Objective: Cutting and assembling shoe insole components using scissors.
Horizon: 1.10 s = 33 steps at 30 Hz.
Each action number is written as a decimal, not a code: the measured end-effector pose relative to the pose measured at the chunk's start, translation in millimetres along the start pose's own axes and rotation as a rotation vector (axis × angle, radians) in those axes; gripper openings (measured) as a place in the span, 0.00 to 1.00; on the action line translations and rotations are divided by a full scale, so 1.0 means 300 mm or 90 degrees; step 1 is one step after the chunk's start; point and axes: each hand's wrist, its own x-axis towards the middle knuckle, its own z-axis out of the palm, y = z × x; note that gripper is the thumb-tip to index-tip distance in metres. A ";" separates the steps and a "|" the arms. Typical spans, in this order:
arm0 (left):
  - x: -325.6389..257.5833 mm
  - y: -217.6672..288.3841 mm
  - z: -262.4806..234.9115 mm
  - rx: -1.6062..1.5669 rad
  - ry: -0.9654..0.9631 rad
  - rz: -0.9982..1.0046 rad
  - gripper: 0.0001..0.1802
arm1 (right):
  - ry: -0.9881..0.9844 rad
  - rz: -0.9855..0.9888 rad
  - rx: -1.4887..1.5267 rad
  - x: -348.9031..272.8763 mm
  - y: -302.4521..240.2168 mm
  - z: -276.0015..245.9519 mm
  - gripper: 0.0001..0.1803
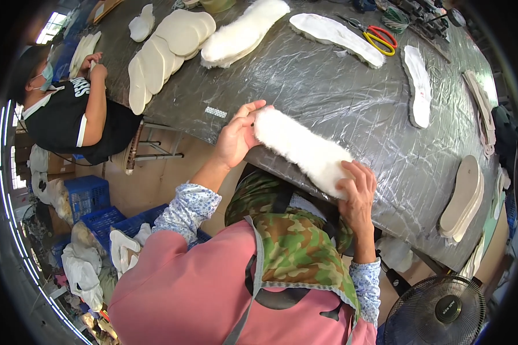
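A fluffy white fleece insole (303, 147) lies slantwise at the near edge of the table, fleece side up. My left hand (237, 137) holds its upper left end, the thumb and fingers at the rim. My right hand (359, 191) grips the lower right end, fingertips bent over the fleece and the thumb on top. Whatever is under the insole is hidden. Beyond it, a stack of fleece insoles (242, 34) lies towards the far side, and another white insole (336, 39) rests pale side up beside red-and-yellow-handled scissors (381, 40).
Overlapping cream insoles (149, 69) spread over the table (328, 92) at left. One insole (417, 86) and a beige stack (463, 198) lie at right. A masked co-worker (69, 103) sits at left. A fan (437, 310) stands at lower right, blue crates (87, 198) at lower left.
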 end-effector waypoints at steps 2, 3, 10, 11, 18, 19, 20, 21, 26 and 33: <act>-0.013 -0.005 0.013 0.096 0.039 -0.005 0.40 | -0.032 0.031 0.039 0.011 -0.041 -0.051 0.17; -0.020 -0.010 0.011 0.096 0.040 -0.002 0.40 | -0.065 0.064 0.080 0.020 -0.060 -0.070 0.18; -0.063 0.032 0.099 0.162 -0.046 0.168 0.44 | 0.053 0.229 0.291 0.095 -0.045 -0.068 0.35; -0.071 0.035 0.106 0.153 -0.046 0.180 0.43 | 0.017 0.252 0.297 0.105 -0.042 -0.062 0.33; -0.071 0.042 0.027 0.132 -0.070 0.276 0.40 | 0.035 0.209 0.286 0.131 -0.084 -0.053 0.14; -0.071 0.044 0.023 0.133 -0.067 0.275 0.40 | 0.072 0.169 0.285 0.136 -0.091 -0.051 0.14; -0.071 0.046 0.025 0.124 -0.072 0.281 0.39 | 0.099 0.137 0.262 0.141 -0.099 -0.049 0.15; -0.071 0.049 0.028 0.115 -0.076 0.288 0.38 | 0.097 0.137 0.263 0.142 -0.103 -0.050 0.15; -0.062 0.044 0.040 0.097 -0.081 0.300 0.36 | 0.147 0.137 0.239 0.139 -0.118 -0.056 0.15; -0.061 0.048 0.043 0.099 -0.058 0.324 0.35 | 0.185 0.102 0.214 0.145 -0.123 -0.051 0.14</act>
